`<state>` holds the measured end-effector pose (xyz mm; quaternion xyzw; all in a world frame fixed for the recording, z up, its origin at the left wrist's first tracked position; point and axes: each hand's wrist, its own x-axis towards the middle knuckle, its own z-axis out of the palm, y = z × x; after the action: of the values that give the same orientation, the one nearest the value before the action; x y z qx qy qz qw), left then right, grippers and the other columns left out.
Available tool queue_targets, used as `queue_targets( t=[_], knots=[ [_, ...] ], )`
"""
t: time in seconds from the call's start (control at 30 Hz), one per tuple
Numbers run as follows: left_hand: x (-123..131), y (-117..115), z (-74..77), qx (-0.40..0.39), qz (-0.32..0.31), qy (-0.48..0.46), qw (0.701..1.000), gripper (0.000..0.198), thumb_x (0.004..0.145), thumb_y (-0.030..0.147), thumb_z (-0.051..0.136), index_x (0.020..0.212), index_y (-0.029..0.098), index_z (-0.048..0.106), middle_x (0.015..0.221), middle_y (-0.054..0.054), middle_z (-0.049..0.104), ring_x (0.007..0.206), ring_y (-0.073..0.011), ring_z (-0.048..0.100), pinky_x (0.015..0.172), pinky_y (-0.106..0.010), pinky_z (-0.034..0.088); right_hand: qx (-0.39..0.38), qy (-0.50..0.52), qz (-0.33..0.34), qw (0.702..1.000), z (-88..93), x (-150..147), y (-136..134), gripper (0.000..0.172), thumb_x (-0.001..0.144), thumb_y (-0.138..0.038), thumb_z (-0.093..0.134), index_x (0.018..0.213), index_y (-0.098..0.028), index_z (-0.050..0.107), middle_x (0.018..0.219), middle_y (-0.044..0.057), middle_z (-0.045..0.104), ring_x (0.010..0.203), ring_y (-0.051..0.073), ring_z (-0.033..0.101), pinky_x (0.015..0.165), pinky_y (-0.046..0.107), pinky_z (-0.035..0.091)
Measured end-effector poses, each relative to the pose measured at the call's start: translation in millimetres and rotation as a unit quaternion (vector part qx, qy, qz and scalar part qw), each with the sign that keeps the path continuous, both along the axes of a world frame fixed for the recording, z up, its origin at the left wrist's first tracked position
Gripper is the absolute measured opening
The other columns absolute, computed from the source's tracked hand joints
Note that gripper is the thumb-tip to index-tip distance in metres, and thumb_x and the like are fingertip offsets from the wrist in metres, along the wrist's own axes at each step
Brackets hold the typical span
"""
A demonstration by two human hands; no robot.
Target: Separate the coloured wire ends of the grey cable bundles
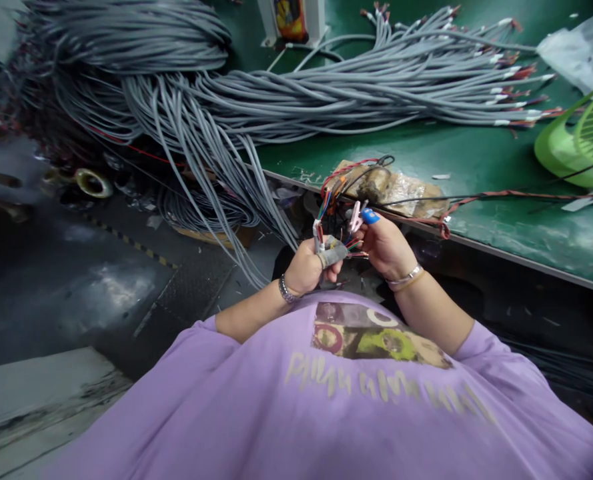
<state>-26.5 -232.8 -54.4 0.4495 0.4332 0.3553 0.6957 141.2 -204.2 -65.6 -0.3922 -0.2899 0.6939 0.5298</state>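
My left hand (306,268) is closed around the end of a grey cable, with thin coloured wires (352,247) fanning out to the right of its fingers. A grey wrapping (332,255) shows at its thumb. Facing it, my right hand (387,248) is bent in a pinch at the tips of those wires. Something blue (370,216) covers a fingertip of that hand. Just left of it is a small pink piece (356,217), its kind unclear. Another stripped cable end (319,233) with coloured wires stands up by my left hand.
Long bundles of grey cables (326,100) lie across the green table (506,157) and hang over its edge. A taped brown block (401,190) with red and black leads sits at the edge. A green fan-like thing (576,143) and a plastic bag (583,50) are at right.
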Motion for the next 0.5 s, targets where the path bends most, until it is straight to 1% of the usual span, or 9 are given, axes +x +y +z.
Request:
queue_targets(
  t=[0.07, 0.2, 0.23, 0.3, 0.37, 0.4, 0.5],
  knots=[
    [1, 3, -0.2, 0.003, 0.009, -0.014, 1.0, 0.048, 0.069, 0.055, 0.079, 0.065, 0.017, 0.052, 0.053, 0.004, 0.058, 0.036, -0.0051, 0.047, 0.038, -0.019, 0.036, 0.006, -0.021, -0.013, 1.0, -2.2, -1, 0, 0.047, 0.069, -0.063, 0.081, 0.077, -0.021, 0.064, 0.066, -0.003, 0.055, 0.054, 0.008, 0.044, 0.047, 0.022, 0.037],
    [2, 8, 0.1, -0.005, 0.018, -0.039, 0.999, 0.046, 0.068, 0.053, 0.081, 0.066, 0.017, 0.053, 0.052, 0.005, 0.057, 0.036, -0.0054, 0.046, 0.036, -0.019, 0.035, 0.05, -0.101, -0.12, 0.986, -8.7, -3, 2, 0.052, 0.069, -0.073, 0.075, 0.069, -0.022, 0.061, 0.06, -0.003, 0.051, 0.054, 0.01, 0.04, 0.05, 0.024, 0.034],
    [2, 8, -0.1, -0.008, 0.018, -0.041, 0.999, 0.046, 0.068, 0.053, 0.082, 0.067, 0.017, 0.053, 0.052, 0.005, 0.056, 0.035, -0.0054, 0.046, 0.036, -0.019, 0.035, 0.054, -0.111, -0.126, 0.984, -9.6, -4, 3, 0.054, 0.069, -0.075, 0.074, 0.069, -0.023, 0.06, 0.059, -0.003, 0.05, 0.054, 0.01, 0.04, 0.05, 0.025, 0.034],
    [3, 10, -1.3, -0.012, 0.018, -0.04, 0.999, 0.047, 0.066, 0.054, 0.082, 0.068, 0.017, 0.053, 0.052, 0.005, 0.056, 0.035, -0.0053, 0.045, 0.036, -0.019, 0.035, 0.033, -0.095, -0.084, 0.991, -10.1, -5, 5, 0.058, 0.067, -0.08, 0.07, 0.074, -0.023, 0.062, 0.061, -0.002, 0.053, 0.056, 0.012, 0.043, 0.051, 0.026, 0.036],
    [3, 10, -2.9, -0.015, 0.02, -0.032, 0.999, 0.049, 0.065, 0.056, 0.082, 0.069, 0.017, 0.053, 0.052, 0.005, 0.056, 0.035, -0.0051, 0.045, 0.037, -0.019, 0.035, -0.003, -0.05, -0.03, 0.998, -9.8, -7, 8, 0.062, 0.068, -0.083, 0.067, 0.082, -0.023, 0.064, 0.067, -0.001, 0.058, 0.058, 0.013, 0.048, 0.052, 0.027, 0.038],
    [3, 10, -3.6, -0.016, 0.021, -0.027, 0.999, 0.05, 0.064, 0.057, 0.082, 0.069, 0.017, 0.052, 0.052, 0.005, 0.056, 0.035, -0.0049, 0.045, 0.037, -0.019, 0.036, -0.013, -0.028, -0.016, 0.999, -9.7, -8, 9, 0.063, 0.068, -0.083, 0.066, 0.086, -0.022, 0.065, 0.068, -0.001, 0.059, 0.059, 0.013, 0.05, 0.053, 0.027, 0.04],
    [4, 10, -4.9, -0.019, 0.019, -0.01, 1.0, 0.05, 0.064, 0.058, 0.082, 0.068, 0.018, 0.052, 0.052, 0.005, 0.056, 0.036, -0.0048, 0.045, 0.037, -0.019, 0.035, -0.013, 0.011, -0.01, 1.0, -9.8, -9, 12, 0.064, 0.07, -0.082, 0.067, 0.093, -0.022, 0.067, 0.067, -0.002, 0.059, 0.06, 0.012, 0.054, 0.055, 0.026, 0.043]
  ],
)
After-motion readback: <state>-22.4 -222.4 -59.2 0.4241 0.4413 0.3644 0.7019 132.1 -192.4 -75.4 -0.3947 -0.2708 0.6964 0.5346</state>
